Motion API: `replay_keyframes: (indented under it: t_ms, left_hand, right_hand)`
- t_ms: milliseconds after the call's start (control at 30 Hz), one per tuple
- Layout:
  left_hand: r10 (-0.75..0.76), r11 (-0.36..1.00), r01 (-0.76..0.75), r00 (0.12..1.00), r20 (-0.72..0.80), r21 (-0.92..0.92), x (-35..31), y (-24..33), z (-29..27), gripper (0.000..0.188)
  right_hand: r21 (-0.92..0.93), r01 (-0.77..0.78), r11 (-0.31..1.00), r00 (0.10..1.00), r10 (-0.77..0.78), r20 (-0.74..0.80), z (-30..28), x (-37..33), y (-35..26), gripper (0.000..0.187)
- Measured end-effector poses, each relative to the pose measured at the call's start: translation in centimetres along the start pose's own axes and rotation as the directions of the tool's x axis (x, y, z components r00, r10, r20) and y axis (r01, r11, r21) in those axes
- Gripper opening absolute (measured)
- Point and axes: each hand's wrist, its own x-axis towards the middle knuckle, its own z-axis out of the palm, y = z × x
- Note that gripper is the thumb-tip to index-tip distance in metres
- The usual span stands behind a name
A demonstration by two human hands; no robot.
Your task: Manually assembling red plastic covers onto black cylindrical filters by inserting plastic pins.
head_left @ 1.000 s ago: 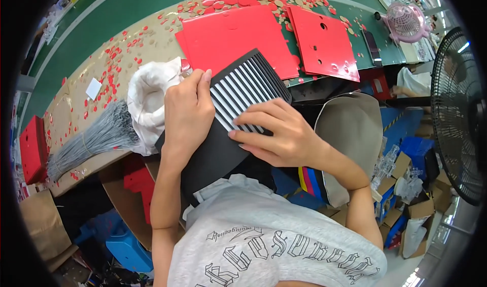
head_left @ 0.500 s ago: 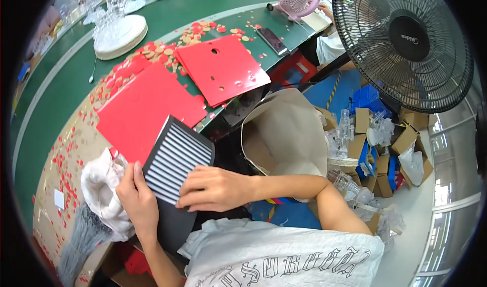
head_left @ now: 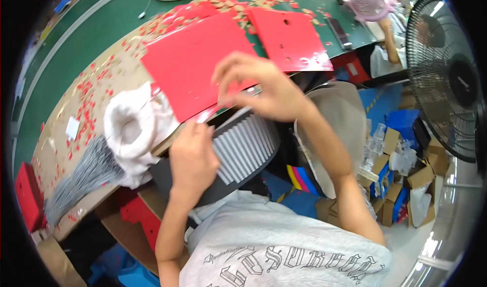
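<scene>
On my lap lies a curved black board (head_left: 170,180) with a panel of grey and white ribbed strips (head_left: 246,147) on it. My left hand (head_left: 193,160) is closed over the board's left part, thumb and forefinger raised and pressed together at the near edge of a large red sheet (head_left: 198,59). Further up, my right hand (head_left: 261,86) is lifted above that edge, fingers curled and thumb toward the fingertips, partly blurred. Between the hands a thin reddish, shiny strip (head_left: 207,114) shows; whether either hand grips it is unclear.
Beside my left hand sit a white cloth ring (head_left: 129,124) and a bundle of grey cords (head_left: 86,178). Beyond are a second red sheet (head_left: 289,38), scattered red and tan discs and a phone (head_left: 339,33). On the right stand a large bag (head_left: 335,114), cartons and a black fan (head_left: 446,74).
My right hand has left the ribbed panel and risen away from me above the red sheet's edge. The board has turned and lies flatter. My left hand has closed up; the view has shifted.
</scene>
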Motion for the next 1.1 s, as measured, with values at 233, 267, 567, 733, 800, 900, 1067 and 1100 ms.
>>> replay_keyframes:
  t_ms: [233, 267, 567, 733, 800, 900, 1067, 1100]
  left_hand:
    - [-0.009, 0.985, 0.023, 0.997, -0.078, 0.172, 0.4, -0.7, 2.0, 0.009]
    - [-0.001, 0.987, 0.014, 0.997, -0.077, 0.163, 0.5, -1.3, 2.4, 0.010]
    - [0.040, 0.973, -0.041, 0.999, 0.011, 0.225, 1.1, -1.8, 1.9, 0.024]
    - [0.037, 0.954, -0.053, 0.997, 0.060, 0.295, 0.5, -2.0, 2.1, 0.029]
    - [0.039, 0.952, -0.055, 0.998, 0.058, 0.300, 0.4, -2.0, 2.1, 0.029]
    - [0.031, 0.965, -0.038, 0.999, 0.029, 0.260, 0.8, -2.0, 2.1, 0.029]
    - [0.032, 0.967, -0.039, 0.999, 0.034, 0.251, 1.2, -2.0, 2.1, 0.028]
    - [0.029, 0.970, -0.035, 0.999, 0.027, 0.241, 1.1, -1.9, 2.1, 0.028]
  right_hand:
    - [-0.184, 0.081, 0.980, 0.988, -0.055, 0.143, 3.9, 5.1, 7.9, 0.009]
    - [-0.195, 0.068, 0.978, 0.988, -0.039, 0.150, 4.4, 5.3, 8.5, 0.010]
    - [-0.265, -0.002, 0.964, 0.996, 0.026, 0.088, 5.9, 6.1, 9.4, 0.012]
    - [-0.254, -0.015, 0.967, 0.995, -0.011, -0.100, 6.0, 5.2, 8.9, 0.024]
    - [-0.428, -0.004, 0.904, 0.994, -0.043, -0.101, 5.5, 4.7, 10.0, 0.028]
    - [-0.658, -0.068, 0.750, 0.993, -0.016, -0.121, 3.9, 4.9, 11.1, 0.035]
    - [-0.783, -0.010, 0.622, 0.987, -0.118, -0.106, 3.9, 5.9, 12.8, 0.033]
    - [-0.773, -0.044, 0.633, 0.987, -0.091, -0.131, 4.0, 6.3, 12.6, 0.032]
